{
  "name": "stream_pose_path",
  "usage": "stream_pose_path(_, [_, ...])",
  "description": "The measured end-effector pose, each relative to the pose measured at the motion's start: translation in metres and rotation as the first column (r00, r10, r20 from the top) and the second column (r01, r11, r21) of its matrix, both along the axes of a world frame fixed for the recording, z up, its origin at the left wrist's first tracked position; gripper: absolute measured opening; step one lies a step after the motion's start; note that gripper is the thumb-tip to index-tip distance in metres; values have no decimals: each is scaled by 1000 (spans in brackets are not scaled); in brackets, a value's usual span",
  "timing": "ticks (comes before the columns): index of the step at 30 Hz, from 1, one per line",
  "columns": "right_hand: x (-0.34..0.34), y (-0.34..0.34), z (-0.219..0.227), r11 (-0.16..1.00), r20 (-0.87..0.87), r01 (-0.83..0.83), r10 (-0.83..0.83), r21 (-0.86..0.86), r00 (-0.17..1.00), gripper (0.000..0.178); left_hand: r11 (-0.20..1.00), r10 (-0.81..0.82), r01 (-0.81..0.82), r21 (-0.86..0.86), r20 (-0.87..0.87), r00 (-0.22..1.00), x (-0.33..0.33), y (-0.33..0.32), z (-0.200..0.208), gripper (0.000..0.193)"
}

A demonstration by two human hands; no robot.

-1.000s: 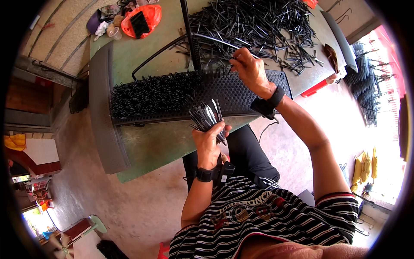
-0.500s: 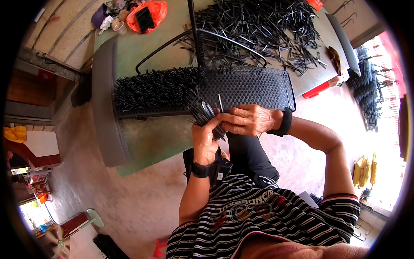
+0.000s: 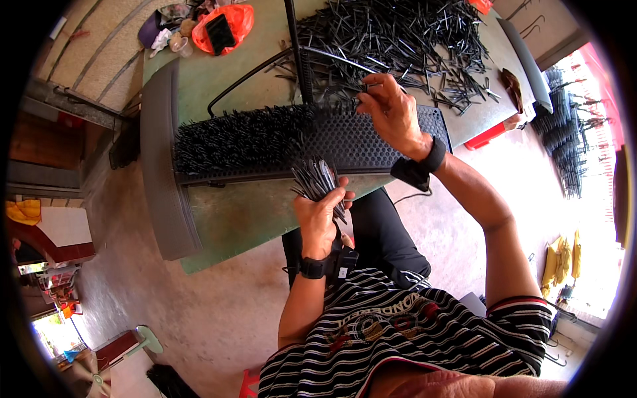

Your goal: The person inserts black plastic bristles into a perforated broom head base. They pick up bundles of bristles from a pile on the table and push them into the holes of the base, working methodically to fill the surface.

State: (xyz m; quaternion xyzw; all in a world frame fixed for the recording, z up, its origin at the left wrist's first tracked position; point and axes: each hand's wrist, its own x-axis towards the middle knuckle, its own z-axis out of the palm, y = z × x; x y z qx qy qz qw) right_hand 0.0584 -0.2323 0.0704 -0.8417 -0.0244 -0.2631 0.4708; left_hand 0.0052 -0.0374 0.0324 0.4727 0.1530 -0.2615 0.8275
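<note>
My left hand (image 3: pixel 317 217) is wrapped round a bundle of thin black strips (image 3: pixel 314 176), just in front of the near edge of a long black perforated board (image 3: pixel 342 142). Over the board's far right part, my right hand (image 3: pixel 395 119) is raised with thumb and forefinger bent together; anything between them is too small to make out. Upright black strips (image 3: pixel 239 142) stand densely on the left half of the board. Rows of holes show on its right half, partly behind my right hand.
A large pile of loose black strips (image 3: pixel 398 40) covers the far side of the green table (image 3: pixel 245 225). A black metal frame (image 3: pixel 296 56) rises behind the board. Grey padding (image 3: pixel 159 166) lines the table's left edge. An orange bag (image 3: pixel 240 20) with a phone (image 3: pixel 219 34) lies far left.
My right hand has left the bundle and moved up and away, over the far side of the perforated board. My left hand stays with the bundle, shifted only slightly.
</note>
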Motion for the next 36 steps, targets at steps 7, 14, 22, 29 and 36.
stream_pose_path(7, [21,-9,-27,999,34,-8,10,-54,999,25,1000,-8,7,-9,-30,1000,3,3,-9,12])
stream_pose_path(14, [27,-9,-31,946,31,-58,72,-320,997,16,999,26,-28,-22,-48,999,4,5,-10,23])
stream_pose_path(22, [6,7,-14,959,-308,-107,21,-264,951,17,998,52,-55,-40,-71,996,4,5,-7,25])
stream_pose_path(29, [-11,15,-4,912,-540,-34,271,408,797,17,999,27,-29,-29,-47,999,1,-2,-9,27])
stream_pose_path(36, [13,15,-2,975,2,30,-31,222,1000,13,998,53,-53,21,-22,998,3,2,-13,26])
